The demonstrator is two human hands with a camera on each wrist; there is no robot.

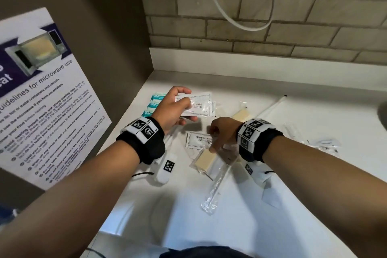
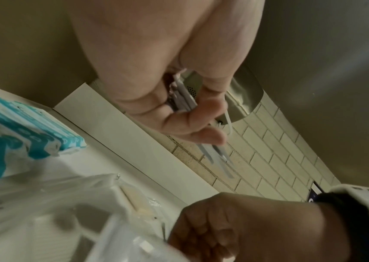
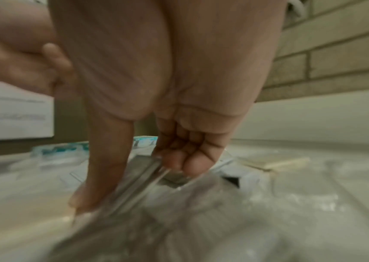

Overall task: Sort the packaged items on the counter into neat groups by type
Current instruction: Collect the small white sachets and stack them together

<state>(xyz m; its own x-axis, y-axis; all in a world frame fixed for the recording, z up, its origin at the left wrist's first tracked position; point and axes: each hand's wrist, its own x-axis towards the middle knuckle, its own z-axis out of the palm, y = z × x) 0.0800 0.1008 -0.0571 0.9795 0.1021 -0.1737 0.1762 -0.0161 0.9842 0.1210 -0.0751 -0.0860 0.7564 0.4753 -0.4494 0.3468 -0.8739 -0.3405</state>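
My left hand (image 1: 185,110) holds a small stack of white shampoo sachets (image 1: 196,104) above the counter, thumb on top and fingers beneath; the left wrist view shows the stack (image 2: 186,95) edge-on in that hand (image 2: 192,113). Another shampoo sachet (image 1: 196,139) lies flat on the counter. My right hand (image 1: 212,142) reaches down at its right edge. In the right wrist view, the thumb and curled fingers of the right hand (image 3: 138,180) pinch the edge of a flat sachet (image 3: 143,175). A wrapped soap bar (image 1: 205,159) lies just below.
Teal packets (image 1: 154,104) sit in a row by the left wall. A second soap bar (image 1: 241,114), a long clear packet (image 1: 215,190), a long white item (image 1: 272,107) and clear packets (image 1: 322,144) lie on the white counter (image 1: 272,205). A tiled wall closes the back.
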